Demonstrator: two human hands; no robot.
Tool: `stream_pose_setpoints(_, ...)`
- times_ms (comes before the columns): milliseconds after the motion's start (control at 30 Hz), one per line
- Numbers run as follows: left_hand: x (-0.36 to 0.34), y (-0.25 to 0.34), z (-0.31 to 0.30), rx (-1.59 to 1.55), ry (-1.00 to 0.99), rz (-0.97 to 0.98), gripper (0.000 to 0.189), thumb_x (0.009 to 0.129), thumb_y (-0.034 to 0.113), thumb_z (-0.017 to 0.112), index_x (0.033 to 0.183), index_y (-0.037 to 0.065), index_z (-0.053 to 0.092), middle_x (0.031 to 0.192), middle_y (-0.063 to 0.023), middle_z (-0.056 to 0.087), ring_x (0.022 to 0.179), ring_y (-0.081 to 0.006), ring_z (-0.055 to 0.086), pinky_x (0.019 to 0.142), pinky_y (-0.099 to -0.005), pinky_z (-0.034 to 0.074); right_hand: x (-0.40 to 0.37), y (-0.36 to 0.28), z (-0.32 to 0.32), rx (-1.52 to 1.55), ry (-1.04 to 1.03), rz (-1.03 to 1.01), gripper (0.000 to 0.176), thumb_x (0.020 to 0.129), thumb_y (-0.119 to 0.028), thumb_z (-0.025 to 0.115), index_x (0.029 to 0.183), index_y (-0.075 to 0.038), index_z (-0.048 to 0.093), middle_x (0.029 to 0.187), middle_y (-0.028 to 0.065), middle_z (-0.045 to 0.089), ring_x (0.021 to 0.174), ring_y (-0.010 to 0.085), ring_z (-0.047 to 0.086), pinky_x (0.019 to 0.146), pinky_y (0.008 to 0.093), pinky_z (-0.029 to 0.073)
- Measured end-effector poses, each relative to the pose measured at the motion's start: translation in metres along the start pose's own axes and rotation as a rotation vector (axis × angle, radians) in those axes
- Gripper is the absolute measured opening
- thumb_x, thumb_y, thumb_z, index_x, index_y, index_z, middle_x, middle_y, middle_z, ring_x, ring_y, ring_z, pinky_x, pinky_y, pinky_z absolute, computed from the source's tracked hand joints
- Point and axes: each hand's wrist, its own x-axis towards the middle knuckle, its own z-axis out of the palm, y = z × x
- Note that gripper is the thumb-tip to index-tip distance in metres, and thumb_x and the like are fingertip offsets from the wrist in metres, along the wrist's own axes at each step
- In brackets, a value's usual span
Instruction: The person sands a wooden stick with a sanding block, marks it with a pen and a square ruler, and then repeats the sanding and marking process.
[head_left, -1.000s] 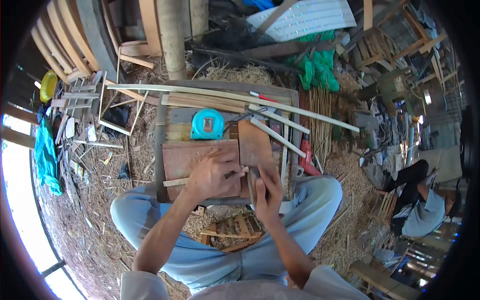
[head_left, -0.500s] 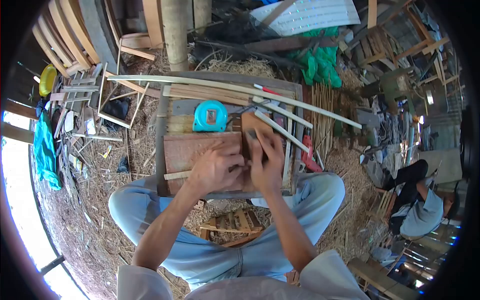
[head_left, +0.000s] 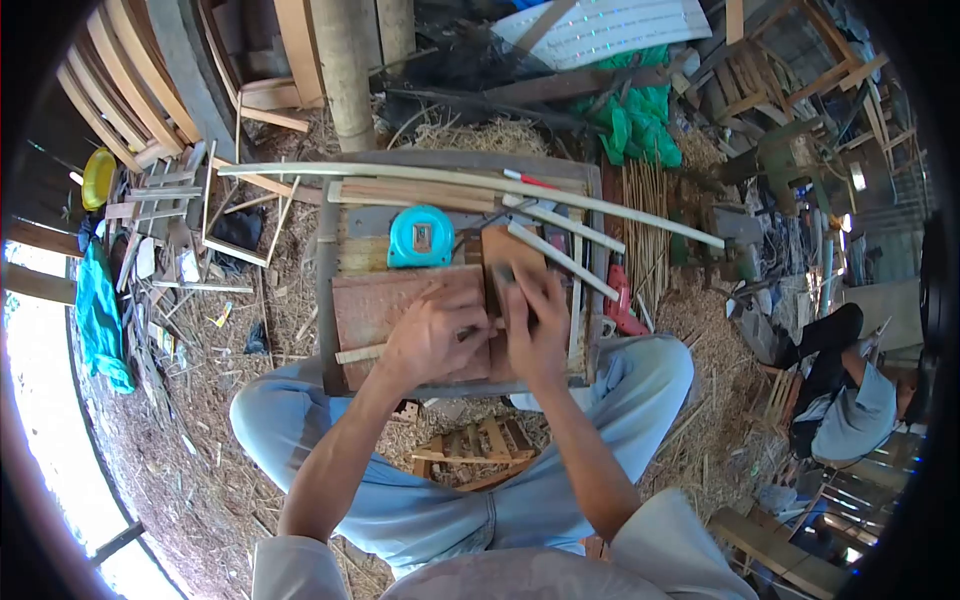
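My left hand [head_left: 438, 328] is closed over a thin pale wooden strip [head_left: 360, 353], whose end sticks out to the left across a reddish-brown board [head_left: 365, 305]. Beside it, my right hand [head_left: 537, 325] is closed around a dark, narrow object [head_left: 508, 283]; blur and the fingers hide what kind it is. The two hands almost meet over the board's right edge. Just beyond my right fingers lies a brown wooden block [head_left: 512, 247]. A turquoise tape measure [head_left: 420, 238] rests behind the board.
The low wooden worktable [head_left: 329, 250] spans my knees. A long pale strip [head_left: 450, 182] overhangs its right side. A red tool [head_left: 624, 305] lies by the right edge, near thin sticks [head_left: 648, 220]. Another person [head_left: 850, 410] sits at far right. Wood shavings cover the ground.
The whole view has shifted slightly. Both hands keep nearly the same place on the board, with a small movement of the blurred right fingers.
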Motion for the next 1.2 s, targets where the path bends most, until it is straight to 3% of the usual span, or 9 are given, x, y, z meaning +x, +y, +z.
stream_pose_setpoints(100, 0.002, 0.002, 0.003, -0.008, 0.053, -0.006, 0.009, 0.074, 0.009, 0.074, 0.079, 0.005, 0.068, 0.083, -0.0076, 0.060, 0.086, -0.0289, 0.062, 0.085, -0.0416, 0.050, -0.055, 0.009, -0.017, -0.037, 0.029, 0.029, 0.026, 0.098, -0.013, 0.062, 0.118, 0.001, 0.070, 0.111, 0.0185, 0.065, 0.102, 0.0321, 0.065, 0.089, 0.0355, 0.050)
stream_pose_setpoints(233, 0.002, 0.001, 0.004, 0.023, 0.021, 0.022, 0.009, 0.073, 0.009, 0.075, 0.079, 0.006, 0.068, 0.082, -0.0076, 0.060, 0.085, -0.0292, 0.062, 0.084, -0.0407, 0.050, 0.012, -0.010, 0.004, 0.001, -0.020, 0.062, 0.030, 0.102, -0.017, 0.056, 0.124, 0.000, 0.067, 0.113, 0.0178, 0.064, 0.106, 0.0305, 0.062, 0.093, 0.0365, 0.047)
stream_pose_setpoints(433, 0.003, 0.002, 0.001, 0.005, 0.036, -0.071, 0.009, 0.074, 0.009, 0.075, 0.077, 0.006, 0.068, 0.080, -0.0081, 0.059, 0.082, -0.0298, 0.063, 0.079, -0.0417, 0.050, -0.039, 0.011, -0.006, -0.034, 0.047, 0.015, 0.030, 0.100, -0.015, 0.059, 0.124, 0.002, 0.067, 0.116, 0.0187, 0.063, 0.107, 0.0330, 0.063, 0.094, 0.0386, 0.048)
stream_pose_setpoints(500, 0.002, 0.000, 0.004, 0.058, 0.076, 0.056, 0.009, 0.074, 0.009, 0.076, 0.077, 0.005, 0.067, 0.079, -0.0081, 0.058, 0.081, -0.0302, 0.062, 0.076, -0.0415, 0.051, -0.027, 0.007, 0.003, 0.005, 0.077, 0.078, 0.030, 0.099, -0.013, 0.060, 0.123, 0.004, 0.067, 0.117, 0.0200, 0.064, 0.106, 0.0349, 0.064, 0.093, 0.0398, 0.049)
stream_pose_setpoints(600, 0.001, 0.005, 0.000, 0.016, 0.007, -0.098, 0.011, 0.074, 0.010, 0.076, 0.077, 0.005, 0.067, 0.079, -0.0079, 0.059, 0.081, -0.0302, 0.062, 0.077, -0.0414, 0.051, 0.016, -0.005, 0.009, -0.017, -0.003, 0.007, 0.031, 0.099, -0.014, 0.061, 0.124, 0.003, 0.066, 0.117, 0.0194, 0.064, 0.103, 0.0318, 0.063, 0.091, 0.0385, 0.049)
stream_pose_setpoints(733, 0.001, 0.001, 0.000, 0.001, 0.057, 0.007, 0.010, 0.074, 0.010, 0.075, 0.078, 0.005, 0.067, 0.080, -0.0076, 0.060, 0.083, -0.0290, 0.063, 0.082, -0.0418, 0.049, -0.052, -0.005, -0.015, -0.048, 0.039, -0.001, 0.030, 0.101, -0.017, 0.057, 0.123, 0.002, 0.067, 0.111, 0.0184, 0.063, 0.103, 0.0331, 0.061, 0.091, 0.0371, 0.047)
stream_pose_setpoints(933, 0.000, 0.001, 0.003, 0.037, -0.009, 0.025, 0.010, 0.075, 0.013, 0.076, 0.080, 0.007, 0.069, 0.080, -0.0071, 0.060, 0.084, -0.0279, 0.062, 0.083, -0.0417, 0.048, 0.016, 0.001, 0.005, 0.030, -0.060, -0.012, 0.031, 0.100, -0.015, 0.058, 0.126, 0.001, 0.067, 0.110, 0.0194, 0.064, 0.102, 0.0315, 0.064, 0.086, 0.0375, 0.049)
stream_pose_setpoints(1100, 0.000, 0.003, 0.004, 0.054, 0.073, 0.012, 0.010, 0.074, 0.013, 0.076, 0.078, 0.007, 0.069, 0.081, -0.0068, 0.060, 0.084, -0.0274, 0.062, 0.084, -0.0409, 0.048, -0.064, 0.007, -0.017, 0.027, 0.028, 0.097, 0.033, 0.100, -0.021, 0.060, 0.122, 0.001, 0.068, 0.112, 0.0208, 0.064, 0.105, 0.0352, 0.063, 0.094, 0.0369, 0.048)
stream_pose_setpoints(1200, 0.000, 0.000, 0.005, 0.054, 0.021, 0.036, 0.011, 0.075, 0.013, 0.077, 0.078, 0.007, 0.067, 0.081, -0.0068, 0.059, 0.085, -0.0275, 0.062, 0.084, -0.0406, 0.048, -0.015, 0.013, 0.005, 0.033, 0.068, 0.081, 0.032, 0.100, -0.020, 0.060, 0.123, 0.001, 0.068, 0.115, 0.0207, 0.064, 0.107, 0.0350, 0.063, 0.095, 0.0377, 0.047)
